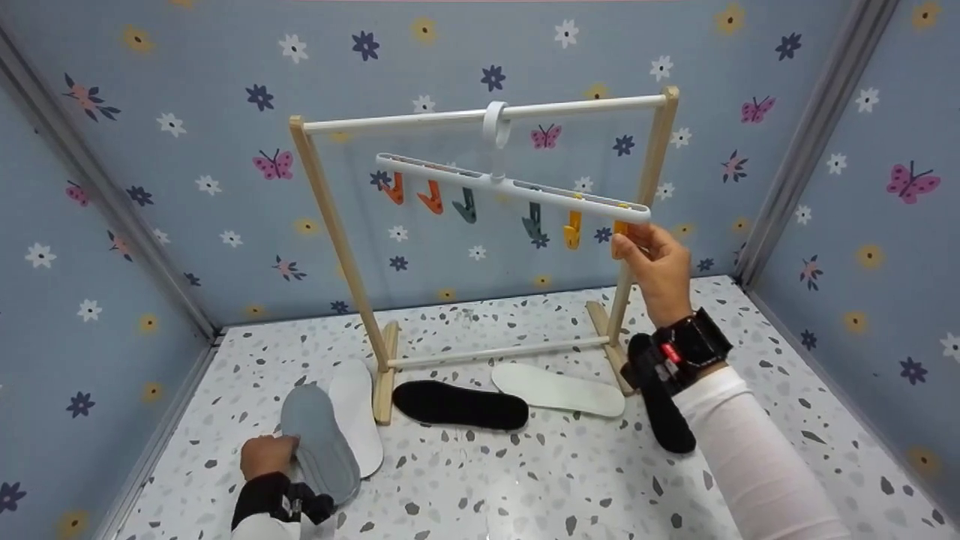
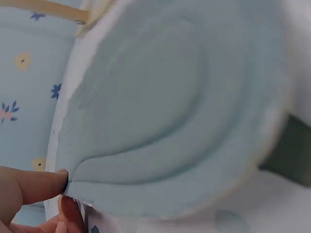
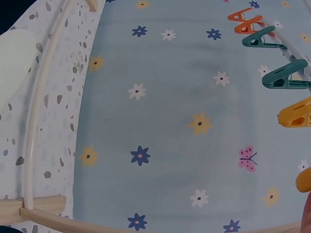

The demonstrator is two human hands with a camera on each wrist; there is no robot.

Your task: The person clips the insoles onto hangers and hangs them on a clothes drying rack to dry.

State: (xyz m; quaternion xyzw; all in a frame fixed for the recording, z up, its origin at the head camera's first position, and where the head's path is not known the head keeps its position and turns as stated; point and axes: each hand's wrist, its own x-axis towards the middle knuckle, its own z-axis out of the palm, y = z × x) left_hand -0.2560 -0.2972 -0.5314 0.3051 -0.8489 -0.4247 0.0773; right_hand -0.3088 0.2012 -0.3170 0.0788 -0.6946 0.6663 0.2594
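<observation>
A white clip hanger (image 1: 450, 171) hangs by its hook from the rack's top bar, tilted down to the right. Orange, dark green and yellow clothespins line its underside. At its low right end my right hand (image 1: 660, 262) pinches the last yellow clothespin (image 1: 620, 231), which barely enters the right wrist view. Down on the left, my left hand (image 1: 268, 456) pinches the edge of a grey insole (image 1: 319, 442) between thumb and fingers. In the left wrist view the grey insole (image 2: 146, 107) fills most of the picture, its edge between the thumb (image 2: 41, 185) and fingers.
The wood-and-white rack (image 1: 337, 232) stands on the speckled surface. A white insole (image 1: 360, 420) lies beside the grey one, a black insole (image 1: 461, 405) and an off-white insole (image 1: 559, 390) lie in front of the rack, another black insole (image 1: 667, 420) lies under the right wrist. Flowered panels (image 1: 465, 277) enclose the space.
</observation>
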